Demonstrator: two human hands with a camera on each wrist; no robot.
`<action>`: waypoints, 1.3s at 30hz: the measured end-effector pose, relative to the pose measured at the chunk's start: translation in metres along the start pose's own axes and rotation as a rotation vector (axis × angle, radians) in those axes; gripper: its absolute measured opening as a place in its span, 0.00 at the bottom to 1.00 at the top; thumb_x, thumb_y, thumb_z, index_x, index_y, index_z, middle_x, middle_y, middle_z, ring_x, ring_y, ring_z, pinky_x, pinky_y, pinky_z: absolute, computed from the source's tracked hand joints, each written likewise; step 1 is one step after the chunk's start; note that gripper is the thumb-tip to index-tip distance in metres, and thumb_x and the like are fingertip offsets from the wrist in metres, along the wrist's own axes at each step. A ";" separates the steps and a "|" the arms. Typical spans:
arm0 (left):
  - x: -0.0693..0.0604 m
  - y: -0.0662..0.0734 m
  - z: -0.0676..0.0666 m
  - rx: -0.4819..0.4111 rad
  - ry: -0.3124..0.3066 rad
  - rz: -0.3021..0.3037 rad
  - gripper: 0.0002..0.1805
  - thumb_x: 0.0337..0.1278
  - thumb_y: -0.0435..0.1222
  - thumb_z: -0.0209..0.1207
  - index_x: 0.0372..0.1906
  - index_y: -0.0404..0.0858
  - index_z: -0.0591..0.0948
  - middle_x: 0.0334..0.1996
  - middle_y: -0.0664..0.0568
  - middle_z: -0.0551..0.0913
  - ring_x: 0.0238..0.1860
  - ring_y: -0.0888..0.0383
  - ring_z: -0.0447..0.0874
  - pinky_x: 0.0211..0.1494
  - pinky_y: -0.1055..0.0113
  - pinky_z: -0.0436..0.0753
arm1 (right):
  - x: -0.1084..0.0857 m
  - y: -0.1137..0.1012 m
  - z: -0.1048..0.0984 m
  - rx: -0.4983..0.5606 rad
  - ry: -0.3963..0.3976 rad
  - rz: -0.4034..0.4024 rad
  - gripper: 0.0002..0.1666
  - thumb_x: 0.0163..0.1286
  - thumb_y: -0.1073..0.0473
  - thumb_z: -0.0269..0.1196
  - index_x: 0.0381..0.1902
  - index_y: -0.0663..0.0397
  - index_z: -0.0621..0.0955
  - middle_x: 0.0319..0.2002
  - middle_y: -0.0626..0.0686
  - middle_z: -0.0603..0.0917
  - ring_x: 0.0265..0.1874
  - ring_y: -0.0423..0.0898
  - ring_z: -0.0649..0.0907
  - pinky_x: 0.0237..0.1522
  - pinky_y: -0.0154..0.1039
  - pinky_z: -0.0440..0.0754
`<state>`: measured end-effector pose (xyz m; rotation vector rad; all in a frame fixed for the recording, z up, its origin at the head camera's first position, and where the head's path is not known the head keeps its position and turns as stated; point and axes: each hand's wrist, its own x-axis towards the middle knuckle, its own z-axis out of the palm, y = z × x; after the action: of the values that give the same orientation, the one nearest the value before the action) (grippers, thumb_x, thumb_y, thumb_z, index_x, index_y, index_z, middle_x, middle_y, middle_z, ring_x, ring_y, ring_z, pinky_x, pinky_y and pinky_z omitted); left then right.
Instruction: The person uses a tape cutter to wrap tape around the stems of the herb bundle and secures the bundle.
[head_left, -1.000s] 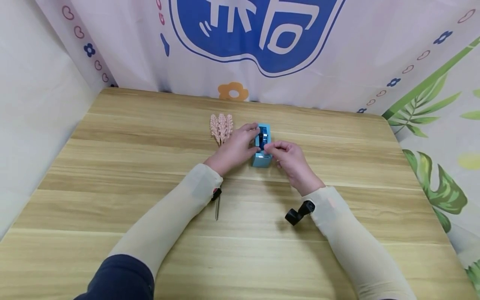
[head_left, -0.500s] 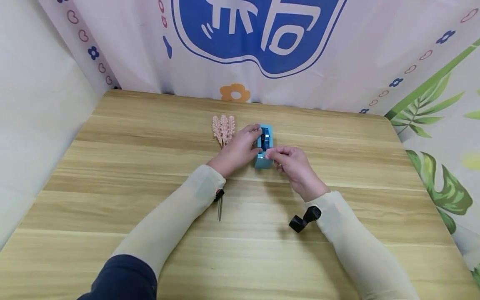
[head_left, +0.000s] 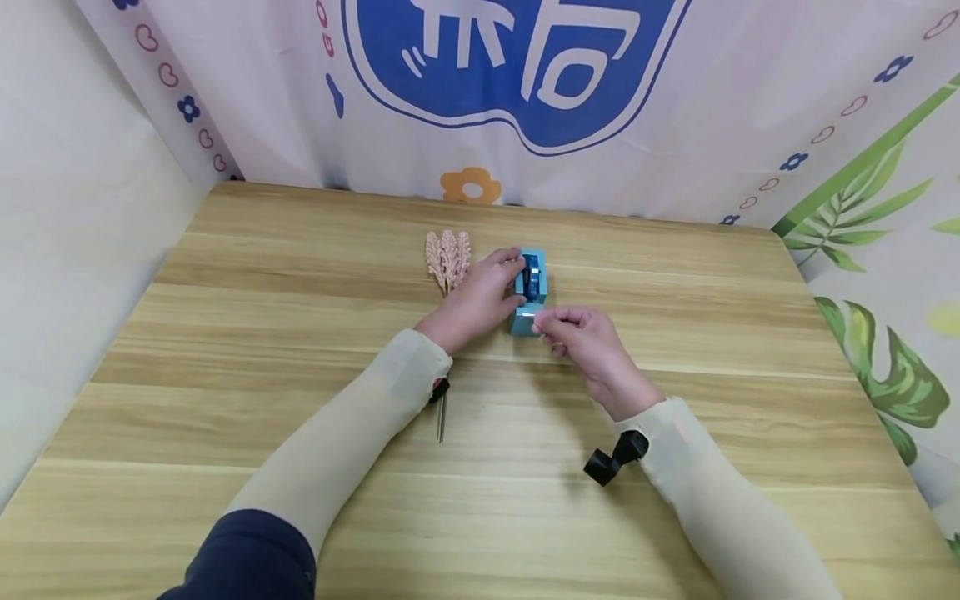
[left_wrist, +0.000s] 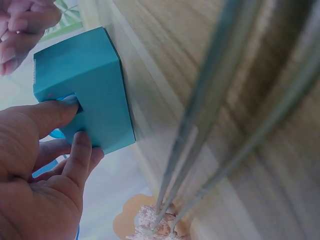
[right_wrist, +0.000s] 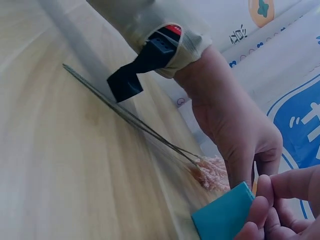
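A teal tape dispenser (head_left: 528, 323) stands on the table, a blue roll in its open top. My left hand (head_left: 474, 302) grips its left side; in the left wrist view that hand (left_wrist: 47, 170) has the thumb at a slot in the dispenser (left_wrist: 102, 100) and the other fingers against its side. At the dispenser's near end, my right hand (head_left: 596, 354) has thumb and index finger pinched together, by a thin shiny strip that looks like clear tape. The right wrist view shows its fingers (right_wrist: 260, 205) close to the dispenser (right_wrist: 225, 215).
Pink flower sprigs (head_left: 448, 257) lie left of the dispenser, their thin stems (head_left: 441, 417) passing under the left wrist toward the front. A printed curtain (head_left: 285, 100) hangs behind the wooden table (head_left: 300, 250). Black wrist-worn devices (head_left: 603, 467) show at the cuffs.
My right hand has moved from over the dispenser's opening toward its near edge, still pinched. The left hand keeps its grip. The head view has shifted slightly.
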<state>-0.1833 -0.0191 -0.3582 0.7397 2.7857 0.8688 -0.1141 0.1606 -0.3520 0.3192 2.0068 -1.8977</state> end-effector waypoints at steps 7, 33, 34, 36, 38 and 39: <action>0.000 0.000 0.001 0.001 0.001 0.005 0.34 0.72 0.36 0.64 0.77 0.31 0.68 0.81 0.40 0.62 0.77 0.45 0.71 0.77 0.57 0.74 | -0.008 0.007 -0.001 0.015 -0.015 0.004 0.07 0.79 0.60 0.61 0.44 0.57 0.84 0.31 0.40 0.88 0.33 0.36 0.82 0.39 0.30 0.81; 0.002 0.000 -0.001 0.001 -0.015 0.014 0.33 0.73 0.36 0.63 0.76 0.30 0.68 0.82 0.39 0.61 0.79 0.44 0.67 0.79 0.56 0.72 | -0.030 0.019 0.004 0.121 -0.071 0.020 0.08 0.80 0.64 0.58 0.47 0.64 0.81 0.34 0.44 0.87 0.36 0.37 0.83 0.41 0.28 0.82; 0.002 0.000 -0.001 0.000 -0.015 0.014 0.33 0.73 0.36 0.63 0.76 0.30 0.68 0.82 0.39 0.61 0.79 0.44 0.68 0.79 0.56 0.72 | -0.031 0.019 0.004 0.125 -0.071 0.023 0.09 0.80 0.64 0.57 0.48 0.66 0.80 0.35 0.45 0.87 0.36 0.37 0.83 0.41 0.28 0.82; 0.003 -0.001 -0.001 -0.004 -0.016 0.010 0.33 0.73 0.36 0.63 0.76 0.30 0.68 0.82 0.39 0.61 0.78 0.44 0.68 0.78 0.57 0.73 | -0.033 0.020 0.005 0.130 -0.074 0.027 0.10 0.80 0.64 0.57 0.50 0.68 0.79 0.35 0.45 0.87 0.36 0.37 0.83 0.42 0.28 0.83; 0.003 -0.001 0.000 -0.006 -0.017 0.005 0.33 0.73 0.36 0.63 0.76 0.31 0.68 0.82 0.39 0.61 0.78 0.44 0.69 0.78 0.57 0.73 | -0.035 0.021 0.005 0.135 -0.073 0.030 0.12 0.80 0.65 0.57 0.52 0.70 0.78 0.36 0.46 0.87 0.36 0.37 0.83 0.43 0.28 0.84; 0.003 -0.001 0.000 -0.006 -0.019 0.002 0.33 0.73 0.36 0.63 0.76 0.31 0.68 0.82 0.39 0.61 0.78 0.44 0.68 0.78 0.57 0.73 | -0.036 0.022 0.006 0.136 -0.073 0.030 0.12 0.80 0.65 0.57 0.52 0.71 0.78 0.36 0.46 0.87 0.36 0.37 0.83 0.43 0.28 0.84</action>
<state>-0.1862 -0.0185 -0.3586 0.7457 2.7650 0.8656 -0.0720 0.1595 -0.3573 0.3085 1.8206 -2.0018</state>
